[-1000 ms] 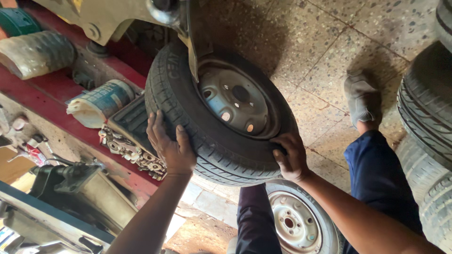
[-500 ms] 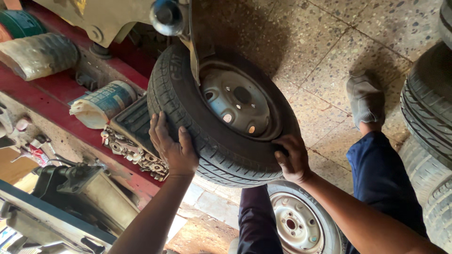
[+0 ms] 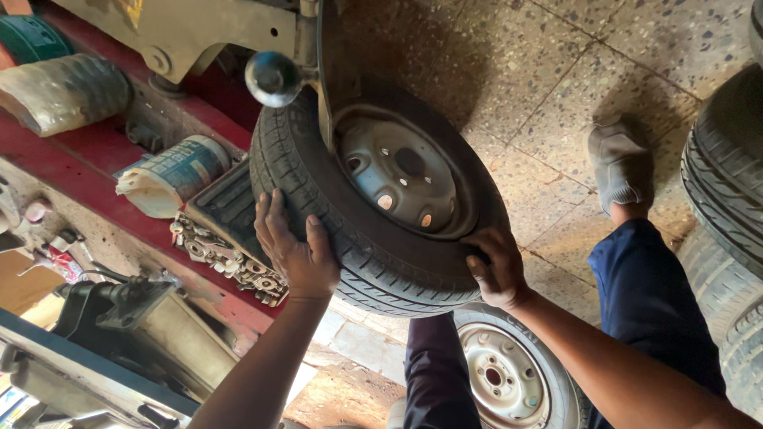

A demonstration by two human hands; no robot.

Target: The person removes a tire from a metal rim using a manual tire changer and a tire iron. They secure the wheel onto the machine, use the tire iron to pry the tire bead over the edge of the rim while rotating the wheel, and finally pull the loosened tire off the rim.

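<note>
Speckled floor (image 3: 556, 71): left hand (image 3: 290, 242) and right hand (image 3: 497, 270) both grip wheel (image 3: 381, 199), fingers spread over its tread.

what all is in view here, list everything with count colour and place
tyre on steel wheel: 1, black with grey rim, centre, held up
second wheel: 1, black tyre, pale rim, on floor below
stacked tyres: at least 2, black, right edge
machine arm with round knob: 1, beige, silver knob, top
paper-wrapped roll: 1, white-blue, red bench, left
small metal parts: pile, silver, bench edge
shoe: 1, grey, on floor
left hand: on tread
right hand: at tyre's lower edge
</note>
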